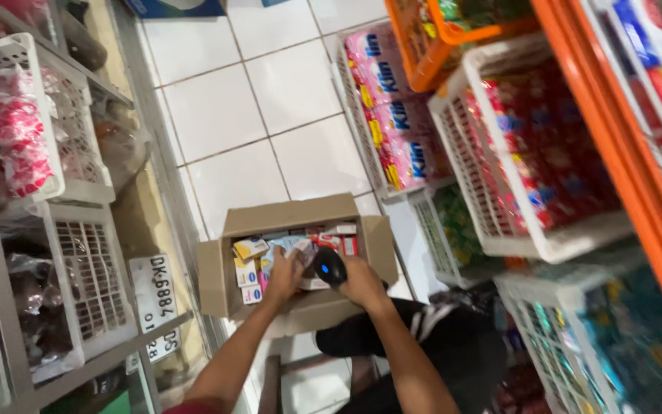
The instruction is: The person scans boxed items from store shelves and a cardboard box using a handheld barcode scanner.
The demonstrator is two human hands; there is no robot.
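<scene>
White glazed floor tiles (270, 92), square, grey grout. Shop aisle, narrow, shelving on both sides.

Box (227, 276): brown corrugated cardboard, rectangular, four flaps folded open, set on floor between the racks. Holds small flat packets (248, 264), cardboard, white, yellow, blue and red; exact count not legible.

Scanner (330, 266): black plastic, rounded, one small blue light; over right half of box.

Left hand (285, 274): inside box, fingers curled down onto the packets, touching them; whether one is actually gripped cannot be told.

Right hand (360, 282): fingers wrapped around scanner, firm grasp.

Baskets, white plastic lattice: two at left (86, 268), at least three at right (499, 230), filled with crinkled bright wrappers, pink, red, green. One orange lattice crate (423, 61), top right.

Orange shelf edge (614, 138), smooth, running diagonally at right.

One white plate (155, 303) with dark characters, flat, leaning beneath left shelf.
</scene>
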